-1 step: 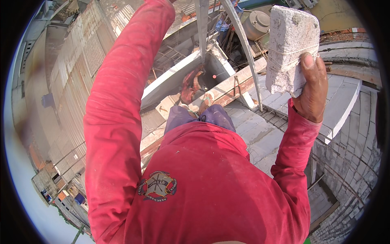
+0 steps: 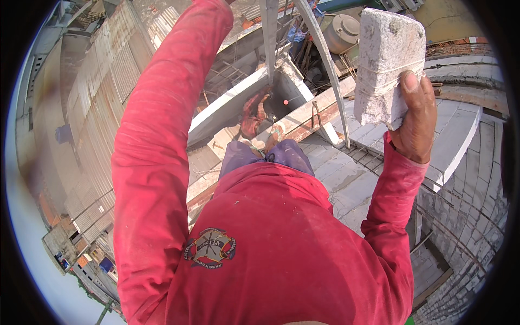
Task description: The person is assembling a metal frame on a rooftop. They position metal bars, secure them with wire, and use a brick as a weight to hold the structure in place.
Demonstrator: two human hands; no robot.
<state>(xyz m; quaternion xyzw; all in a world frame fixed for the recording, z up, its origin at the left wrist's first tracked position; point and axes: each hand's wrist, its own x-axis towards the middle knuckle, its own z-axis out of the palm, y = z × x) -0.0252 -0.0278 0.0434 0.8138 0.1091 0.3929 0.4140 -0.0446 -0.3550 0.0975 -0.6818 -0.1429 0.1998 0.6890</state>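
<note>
My right hand (image 2: 420, 116) is raised at the upper right, closed on a rough, pale masonry block (image 2: 390, 46). White string (image 2: 379, 86) is wound several times around the block's middle. The thumb presses on its near face, while the other fingers are mostly hidden behind it. Stretched up past the top edge is my left arm (image 2: 154, 130) in a red sleeve. Only a sliver of skin shows at its cuff, so the left fingers and anything in them are out of sight.
Below my legs lies a deep, walled opening (image 2: 216, 114) with a person (image 2: 253, 116) inside. A small red round thing (image 2: 286, 102) shows there. A concrete beam (image 2: 303, 116) crosses beside my foot. Tall grey strips (image 2: 330, 65) rise ahead; block walls (image 2: 476, 179) stand right, corrugated roofs (image 2: 103, 86) left.
</note>
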